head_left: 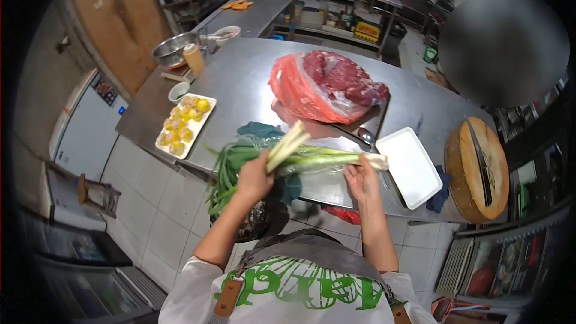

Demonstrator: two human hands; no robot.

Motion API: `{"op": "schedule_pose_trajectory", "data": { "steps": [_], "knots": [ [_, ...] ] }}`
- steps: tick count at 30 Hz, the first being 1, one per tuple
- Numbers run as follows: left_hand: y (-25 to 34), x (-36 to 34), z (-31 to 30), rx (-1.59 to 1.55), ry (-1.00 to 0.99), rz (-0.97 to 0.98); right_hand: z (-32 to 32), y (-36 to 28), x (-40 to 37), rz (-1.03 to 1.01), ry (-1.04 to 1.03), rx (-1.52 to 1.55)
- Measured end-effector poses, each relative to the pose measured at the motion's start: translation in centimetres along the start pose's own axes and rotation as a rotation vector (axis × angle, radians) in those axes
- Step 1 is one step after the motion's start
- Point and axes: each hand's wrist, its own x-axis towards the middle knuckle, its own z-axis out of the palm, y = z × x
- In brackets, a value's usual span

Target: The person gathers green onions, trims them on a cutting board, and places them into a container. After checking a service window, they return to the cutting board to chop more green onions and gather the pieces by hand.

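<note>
Scallions (318, 159) between left hand (255, 175) and right hand (362, 179), grips seemingly closed.

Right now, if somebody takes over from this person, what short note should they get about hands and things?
Left hand: shut on a few pale stalks, raised above the bunch.
Right hand: grips the white end of the green onion bunch, which lies on the steel table.
Cleaver rests on the chopping block, away from both hands.
Done: some stalks separated. Left: all onions uncut.
</note>
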Motion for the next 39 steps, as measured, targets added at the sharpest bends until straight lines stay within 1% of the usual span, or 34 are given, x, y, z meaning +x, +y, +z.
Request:
{"op": "schedule_pose_trajectory", "data": {
  "steps": [1,2,3,4,5,6,8,9,10,12,13,15,16,17,18,20,21,22,23,24,26,27,28,29,30,31,32,34,35,36,37,38,39],
  "knots": [
    [-0.5,0.9,0.1,0.034,0.028,0.036,-0.4,-0.1,-0.4,0.02,-0.054,-0.031],
    [-1.0,1.8,0.3,0.068,0.055,0.073,-0.9,-0.4,-1.2,0.001,-0.039,-0.024],
    [-0.9,2.5,0.1,0.101,-0.019,0.042,-0.2,-1.2,-2.7,0.086,-0.026,0.014],
    [-0.7,3.0,0.0,0.109,-0.026,0.052,0.3,-1.9,-4.1,0.172,-0.014,0.051],
    [-0.3,3.0,-0.1,0.14,-0.057,0.041,0.3,-2.3,-5.3,0.152,0.012,-0.014],
    [0.2,3.0,-0.5,0.171,-0.086,0.03,0.1,-2.9,-6.6,0.135,0.025,-0.01],
    [0.8,2.5,-1.3,0.091,-0.107,0.052,-0.1,-4.2,-9.1,0.042,-0.066,-0.397],
    [1.4,2.2,-1.5,0.021,-0.125,0.057,-0.5,-4.8,-10.1,0.023,-0.048,-0.392],
    [2.4,1.9,-1.9,0.012,-0.14,0.082,-0.9,-5.4,-11.0,-0.072,-0.009,-0.489],
    [4.5,1.1,-2.8,-0.202,-0.164,0.022,-1.8,-6.4,-12.7,-0.253,0.078,-0.687],
    [5.7,0.9,-3.1,-0.209,-0.178,0.043,-2.4,-6.7,-13.1,-0.351,0.112,-0.726],
    [8.3,0.3,-3.0,-0.458,-0.356,0.055,-2.5,-7.4,-13.9,-0.402,0.127,-0.709],
    [8.6,0.0,-1.2,-0.522,-0.371,0.216,-2.3,-7.6,-14.2,-0.44,0.123,-0.699],
    [9.7,0.0,-0.5,-0.598,-0.573,0.238,-2.1,-7.6,-14.5,-0.443,0.09,-0.683],
    [11.7,-0.3,0.0,-0.669,-0.781,0.257,-1.4,-7.5,-15.0,-0.459,0.112,-0.679],
    [16.0,-0.6,1.6,-0.756,-1.198,0.239,0.1,-7.3,-16.1,-0.442,-0.118,-0.647],
    [17.8,-1.0,3.1,-0.751,-1.22,0.255,0.0,-7.0,-15.8,-0.556,-0.116,-0.699],
    [19.3,-1.2,5.2,-0.778,-1.296,0.28,-0.2,-7.1,-15.7,-0.67,-0.116,-0.752],
    [20.5,-1.3,6.8,-0.801,-1.367,0.305,-0.6,-8.4,-16.3,-0.535,-0.039,-0.637],
    [21.6,-1.2,8.0,-0.792,-1.382,0.32,-1.8,-9.3,-16.5,-0.551,-0.025,-0.632],
    [24.0,-0.9,10.3,-0.809,-1.485,0.283,-4.6,-11.2,-16.5,-0.57,0.018,-0.661],
    [25.2,-0.8,11.5,-0.8,-1.497,0.298,-4.3,-12.9,-17.3,-0.586,0.045,-0.683],
    [26.4,-0.6,12.7,-0.834,-1.549,0.338,-5.6,-14.3,-17.4,-0.599,0.056,-0.681],
    [27.8,-0.4,13.7,-0.872,-1.596,0.377,-7.1,-15.8,-17.3,-0.59,0.121,-0.788],
    [29.3,-0.2,14.2,-0.875,-1.598,0.385,-8.4,-17.4,-17.3,-0.574,0.184,-0.897],
    [31.0,0.3,14.3,-0.867,-1.462,0.335,-8.7,-19.7,-17.4,-0.602,0.17,-0.872],
    [32.5,1.2,14.5,-0.861,-1.317,0.286,-10.3,-21.6,-17.2,-0.718,0.237,-1.034],
    [34.0,4.2,16.4,-0.871,-0.994,0.332,-11.2,-26.6,-17.6,-1.005,0.365,-1.361],
    [34.9,5.8,17.0,-0.796,-0.894,0.259,-12.3,-29.0,-17.4,-0.994,0.343,-1.362],
    [35.8,7.3,17.7,-0.715,-0.796,0.184,-13.5,-31.3,-16.9,-1.076,0.395,-1.524],
    [36.3,8.6,18.8,-0.675,-0.755,0.123,-14.5,-33.0,-16.5,-1.162,0.445,-1.683],
    [36.7,9.9,20.3,-0.638,-0.709,0.068,-15.1,-34.3,-15.9,-1.167,0.416,-1.679],
    [37.0,11.1,21.8,-0.639,-0.685,0.056,-15.6,-35.4,-15.3,-1.141,0.408,-1.769]
  ]
}}
